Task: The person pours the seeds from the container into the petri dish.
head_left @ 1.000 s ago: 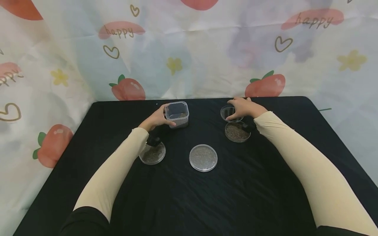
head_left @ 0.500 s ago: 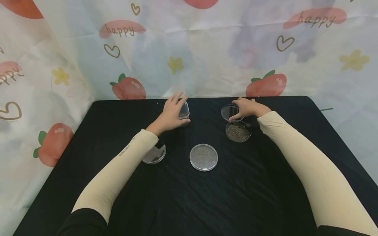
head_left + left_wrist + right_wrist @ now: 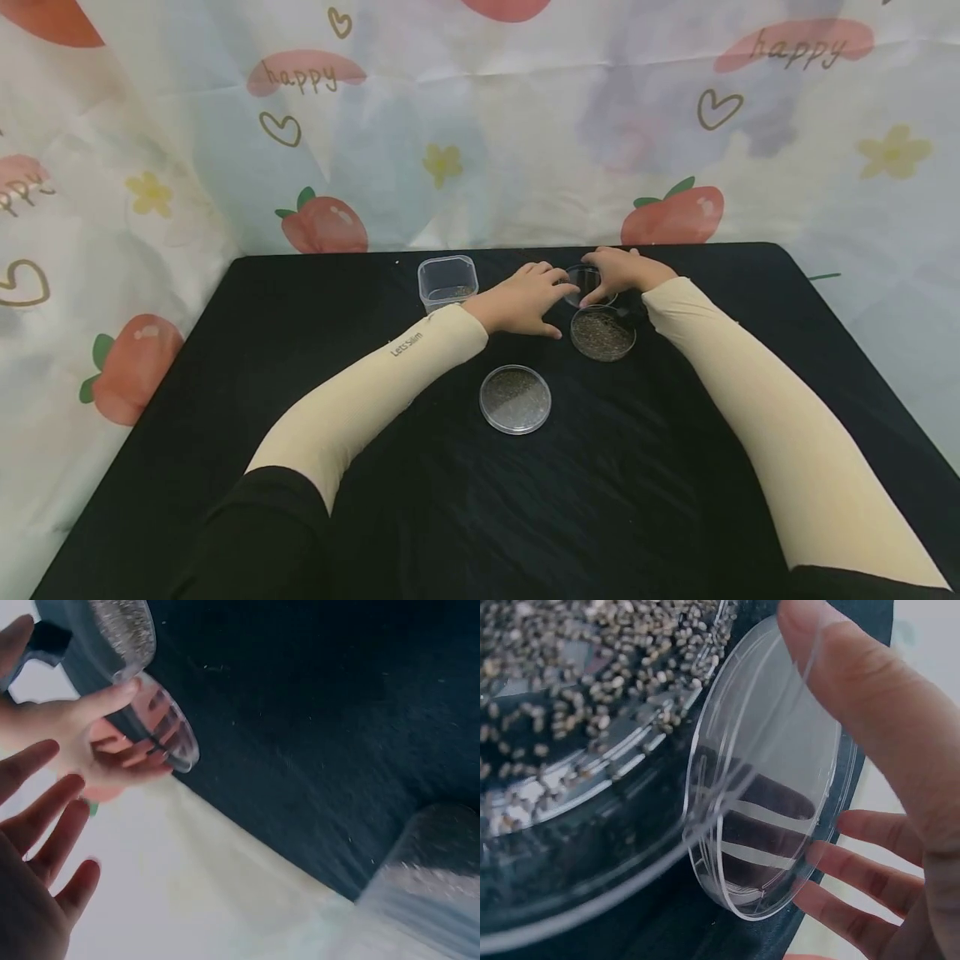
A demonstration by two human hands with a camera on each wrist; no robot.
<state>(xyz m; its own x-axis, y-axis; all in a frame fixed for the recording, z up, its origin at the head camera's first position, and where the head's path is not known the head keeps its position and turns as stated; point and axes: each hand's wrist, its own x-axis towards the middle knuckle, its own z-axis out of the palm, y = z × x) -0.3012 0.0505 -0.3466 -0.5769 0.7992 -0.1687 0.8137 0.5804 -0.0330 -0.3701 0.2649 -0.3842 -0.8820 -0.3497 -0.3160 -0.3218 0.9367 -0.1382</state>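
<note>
In the head view my right hand (image 3: 624,272) grips a clear round petri dish (image 3: 772,772) at the far side of the table, thumb at its near rim and fingers along its far side. The right wrist view shows a double rim and nothing inside. Just in front stands another petri dish (image 3: 602,335) holding many small grey-brown seeds. My left hand (image 3: 525,302) reaches across from the left, fingers spread and holding nothing, its fingertips overlapping the gripped dish's left edge in the head view. A square clear plastic tub (image 3: 448,279) with some seeds stands beyond my left sleeve.
A petri dish (image 3: 515,400) with a grainy layer rests mid-table, nearer to me. My left sleeve (image 3: 375,383) crosses the table and hides what lies beneath it. A printed curtain (image 3: 540,167) hangs right behind the black-covered table (image 3: 570,500).
My left hand has let go of the plastic tub and moved right towards the gripped petri dish. The left sleeve now covers a seed dish seen earlier. My right hand has stayed in place.
</note>
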